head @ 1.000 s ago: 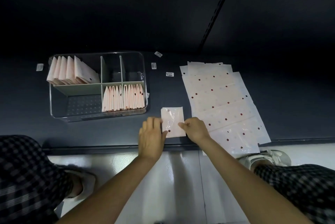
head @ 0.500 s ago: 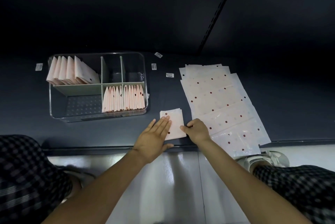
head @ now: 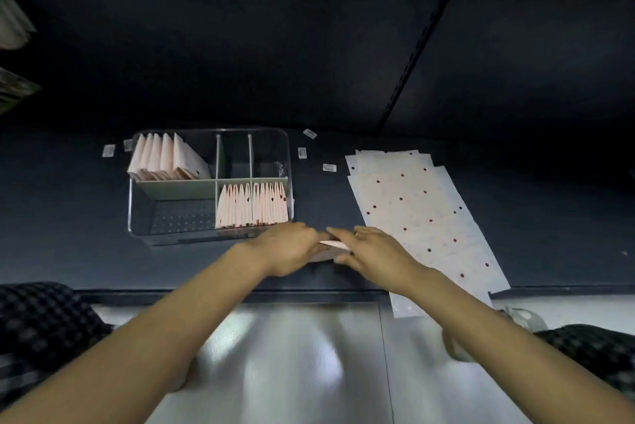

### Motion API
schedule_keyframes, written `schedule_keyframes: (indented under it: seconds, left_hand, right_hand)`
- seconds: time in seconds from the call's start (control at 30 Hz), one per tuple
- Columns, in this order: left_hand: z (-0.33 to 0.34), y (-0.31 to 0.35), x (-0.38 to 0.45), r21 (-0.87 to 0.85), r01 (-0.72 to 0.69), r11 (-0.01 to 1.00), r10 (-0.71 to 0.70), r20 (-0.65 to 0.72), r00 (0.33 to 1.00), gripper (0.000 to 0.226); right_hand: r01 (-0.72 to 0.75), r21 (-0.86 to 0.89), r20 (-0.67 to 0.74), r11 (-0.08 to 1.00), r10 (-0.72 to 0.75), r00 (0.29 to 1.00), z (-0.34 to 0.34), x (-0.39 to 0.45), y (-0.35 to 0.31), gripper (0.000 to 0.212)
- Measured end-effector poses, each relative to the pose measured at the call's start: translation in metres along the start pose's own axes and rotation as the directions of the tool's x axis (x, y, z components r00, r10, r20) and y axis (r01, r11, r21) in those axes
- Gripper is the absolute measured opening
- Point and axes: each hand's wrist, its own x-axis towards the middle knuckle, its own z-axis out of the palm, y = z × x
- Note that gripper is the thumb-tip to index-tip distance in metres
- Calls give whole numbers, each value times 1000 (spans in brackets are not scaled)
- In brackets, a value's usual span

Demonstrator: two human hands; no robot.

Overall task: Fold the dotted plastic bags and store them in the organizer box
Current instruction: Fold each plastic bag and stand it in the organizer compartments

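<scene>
- Left hand [head: 292, 248] and right hand [head: 374, 252] meet over the folded dotted bag [head: 331, 245]; their fingers curl onto it and cover most of it.
- The bag sits just in front of the organizer box [head: 137, 204], near its front right corner.
- Folded bags [head: 251, 205] stand in the box's front right compartments; more [head: 165, 157] lean in its rear left compartment.
- Flat dotted bags [head: 412, 214] lie stacked, well right of the box.

You are seeing one organizer box [head: 290, 162] at eleven o'clock, one folded bag [head: 332, 245] between two hands. Four small labels [head: 329, 167] are lying around the box.
</scene>
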Motion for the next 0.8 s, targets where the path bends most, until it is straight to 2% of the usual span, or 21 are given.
schedule_keyframes:
  seconds: [0.03,0.07,0.1,0.13,0.2,0.3,0.37,0.43,0.53,0.63,0.7,0.73,0.8]
  left_hand:
    - [-12,-3,-3,-54,3,999,-1,34,999,27]
    - [-22,-7,-7,-144,12,989,-3,62,998,23]
    - [-31,-12,-12,-261,18,965,-1,67,998,21]
    - [-38,-17,-17,-391,22,920,-4,49,999,21]
    - [-46,-29,-27,-612,48,789,-45,20,999,10]
    - [-50,-45,-41,-751,94,653,-134,8,991,6]
    - [-54,-55,-45,-760,118,639,-191,-8,982,7]
    - [-63,-64,-47,-725,127,677,-225,-40,973,12]
    - [-85,-86,-52,-615,106,782,-244,-145,959,8]
    - [-103,-124,-64,-260,252,932,-334,-344,878,10]
    - [-101,-150,-75,-5,396,918,-352,-465,812,16]
    - [-94,-161,-80,79,441,894,-352,-485,801,21]
    - [-76,-177,-85,151,478,865,-356,-487,798,28]
  right_hand:
    - [-8,-45,5,999,8,1000,-7,2,-3,33]
    - [-15,-19,11,1000,15,1000,-15,4,-6,18]
    - [-25,81,25,996,23,999,-23,5,-8,15]
    - [-40,217,42,975,32,999,-33,7,-12,23]
    - [-72,502,32,862,64,997,-50,13,-20,29]
    - [-68,718,18,692,79,997,-72,25,-35,25]
    - [-77,663,25,745,81,996,-85,38,-43,14]
    - [-66,519,-11,852,84,996,-99,56,-54,10]
    - [-49,450,-60,892,85,995,-114,90,-79,17]
    - [-55,479,-133,876,134,982,-122,134,-97,20]
    - [-87,500,-179,862,201,963,-123,164,-108,25]
    - [-110,498,-188,860,231,955,-121,178,-113,27]
    - [-150,477,-190,866,268,944,-113,204,-124,27]
